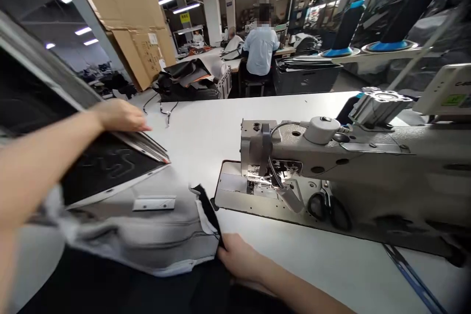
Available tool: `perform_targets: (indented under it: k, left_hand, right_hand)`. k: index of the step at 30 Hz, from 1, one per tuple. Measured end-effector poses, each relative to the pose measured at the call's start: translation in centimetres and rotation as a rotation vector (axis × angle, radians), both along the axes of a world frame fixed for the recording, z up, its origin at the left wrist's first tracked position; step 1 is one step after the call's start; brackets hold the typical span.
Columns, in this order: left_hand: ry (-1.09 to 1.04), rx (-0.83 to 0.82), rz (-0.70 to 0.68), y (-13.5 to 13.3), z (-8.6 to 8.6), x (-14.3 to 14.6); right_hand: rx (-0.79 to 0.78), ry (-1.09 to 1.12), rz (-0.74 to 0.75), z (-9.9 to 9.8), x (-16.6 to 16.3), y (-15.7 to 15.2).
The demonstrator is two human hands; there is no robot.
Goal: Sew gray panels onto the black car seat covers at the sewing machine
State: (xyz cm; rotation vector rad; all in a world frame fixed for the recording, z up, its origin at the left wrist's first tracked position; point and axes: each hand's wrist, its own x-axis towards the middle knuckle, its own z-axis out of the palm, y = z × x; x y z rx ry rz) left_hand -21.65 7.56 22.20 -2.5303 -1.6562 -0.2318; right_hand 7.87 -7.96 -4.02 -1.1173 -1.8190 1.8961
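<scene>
White sewing table (pixel 265 117) in a garment workshop. Grey fabric panel (pixel 140 240) with black edge strip (pixel 208 211) lies at near left; soft, likely to drape, best taken by the strip. Right hand (pixel 239 257) pinches the strip's near end. Left hand (pixel 119 115) lies over the raised leaf of a hinged sewing template (pixel 110 171), stiff, best held by its frame; whether those fingers grip, cannot tell. Sewing machine (pixel 294 157) stands right.

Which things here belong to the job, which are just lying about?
Job:
left hand on black-lined panel
right hand pinching black strip on grey fabric
sewing machine

Lying about:
scissors
cardboard sheets
black bin
</scene>
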Motion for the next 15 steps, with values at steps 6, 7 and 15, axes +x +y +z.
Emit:
perform_targets:
  k: [6, 7, 15]
  left_hand:
    - [0.357, -0.121, -0.078, 9.5, -11.9, 5.8]
    - [0.354, -0.132, -0.073, 9.7, -12.9, 6.3]
    - [0.278, -0.049, 0.158, -3.1, -14.7, 3.2]
  right_hand:
    - [0.946, -0.708, -0.178, 2.4, 3.1, 2.5]
    - [1.048, -0.673, -0.201, 2.7, 2.6, 3.3]
    - [1.254, -0.366, 0.142, -0.2, -7.1, 7.4]
